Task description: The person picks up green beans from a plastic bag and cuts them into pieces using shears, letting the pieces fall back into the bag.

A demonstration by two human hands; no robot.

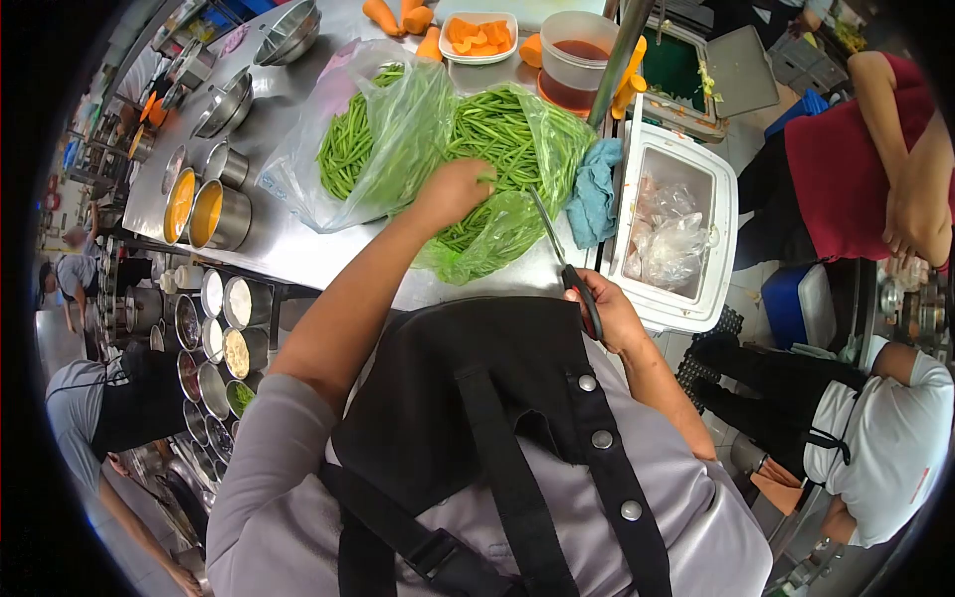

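My left hand [458, 194] is at the near left side of an open clear plastic bag [468, 254] heaped with green beans [507, 129]. Its fingers are curled around some beans, and their tips are partly hidden. In my right hand [615, 316], at the table's near edge, is a pair of scissors [563, 257]. The black-and-red handles are in my fingers, and the long blades point up toward the bag. Left of that bag, a second plastic bag [403, 114] holds more green beans.
A blue cloth [595, 194] lies right of the beans, beside a white cooler [724, 249] with bagged contents. Behind are a tub of cut carrots [481, 38] and a plastic container [572, 60] of reddish liquid. Metal pots [221, 217] stand left. Several people are nearby.
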